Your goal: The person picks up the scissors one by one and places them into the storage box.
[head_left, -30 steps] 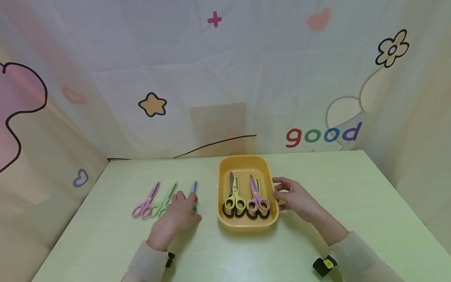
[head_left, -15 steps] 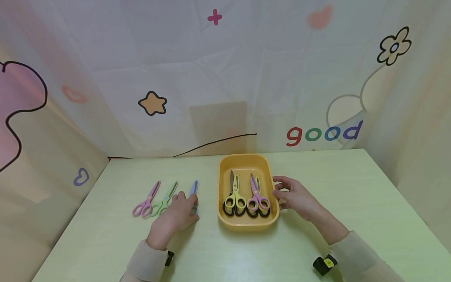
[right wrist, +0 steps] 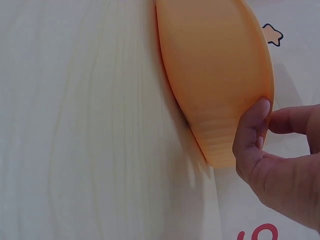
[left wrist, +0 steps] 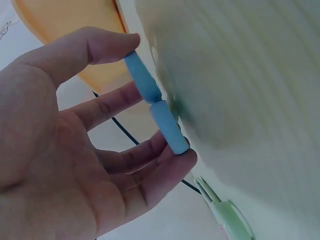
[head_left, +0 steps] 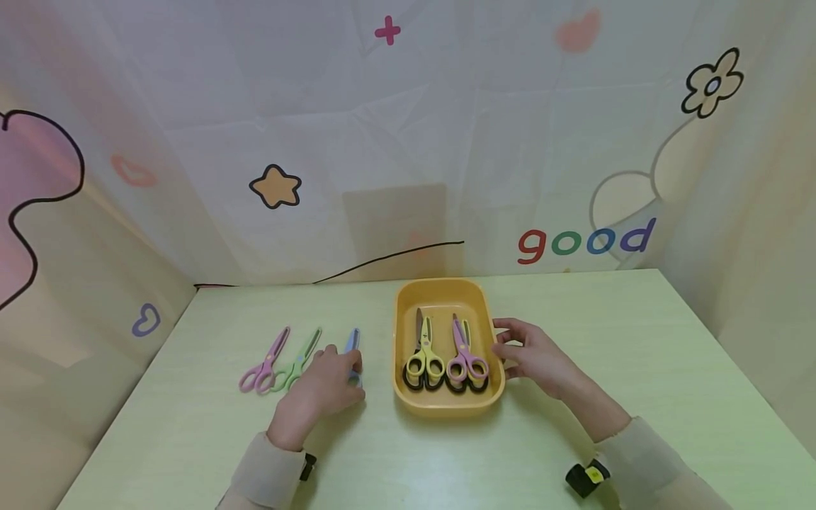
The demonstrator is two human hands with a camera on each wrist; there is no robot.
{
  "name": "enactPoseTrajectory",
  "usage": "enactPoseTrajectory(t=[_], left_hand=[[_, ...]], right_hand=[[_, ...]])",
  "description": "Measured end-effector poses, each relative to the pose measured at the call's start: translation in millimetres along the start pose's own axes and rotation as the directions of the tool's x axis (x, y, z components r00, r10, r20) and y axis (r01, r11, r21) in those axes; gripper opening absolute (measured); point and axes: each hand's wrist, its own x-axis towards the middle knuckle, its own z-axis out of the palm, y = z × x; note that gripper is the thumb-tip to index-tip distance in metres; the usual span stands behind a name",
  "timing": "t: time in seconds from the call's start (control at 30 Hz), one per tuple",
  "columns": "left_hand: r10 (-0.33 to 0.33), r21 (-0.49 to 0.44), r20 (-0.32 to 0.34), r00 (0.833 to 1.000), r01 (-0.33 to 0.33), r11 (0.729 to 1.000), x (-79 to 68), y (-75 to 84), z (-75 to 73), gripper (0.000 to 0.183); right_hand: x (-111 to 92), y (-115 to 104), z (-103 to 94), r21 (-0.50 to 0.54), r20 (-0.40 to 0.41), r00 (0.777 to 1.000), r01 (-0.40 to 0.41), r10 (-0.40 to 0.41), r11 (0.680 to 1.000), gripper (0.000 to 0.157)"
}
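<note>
The light in here is soft and fairly muted; the cloth backdrop looks greyish, while the table carries a pale sheen towards its front. Faint, fuzzy-edged shadows lie beneath the left hand, the right hand and the tray. The head view is mostly crisp, its sides splaying outwards. From the left wrist, the tabletop looks smeared and dusky; from the right, it turns greyish cream, streaks softened.
</note>
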Motion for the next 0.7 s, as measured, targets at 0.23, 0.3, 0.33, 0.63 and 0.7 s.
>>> enactPoseTrajectory(t=[0.23, 0.3, 0.33, 0.63, 0.7], left_hand=[[0.017, 0.001, -0.085, 0.996, -0.017, 1.0, 3.3, 1.9, 0.4, 0.028], [0.028, 0.011, -0.118, 0.993, -0.027, 1.0, 4.2, 2.5, 0.4, 0.029], [0.033, 0.016, -0.133, 0.991, -0.031, 0.999, 4.6, 2.9, 0.4, 0.03], [0.045, 0.014, -0.244, 0.969, -0.043, 0.999, 4.4, 11.9, -5.0, 0.032], [0.041, 0.006, -0.255, 0.966, -0.041, 0.999, 4.0, 16.0, -7.1, 0.032]], right_hand=[[-0.2, -0.9, 0.4, 0.002, 0.002, 1.0, 0.0, 0.0, 1.0, 0.057], [-0.2, -1.1, 0.6, 0.001, 0.003, 1.0, -0.001, 0.001, 1.0, 0.057], [-0.2, -1.1, 0.6, 0.001, 0.003, 1.0, -0.002, 0.002, 1.0, 0.057], [0.6, -1.7, 0.0, -0.003, 0.008, 1.0, 0.0, 0.0, 1.0, 0.057], [0.7, -1.6, -0.5, -0.003, 0.01, 1.0, 0.0, 0.0, 1.0, 0.057]])
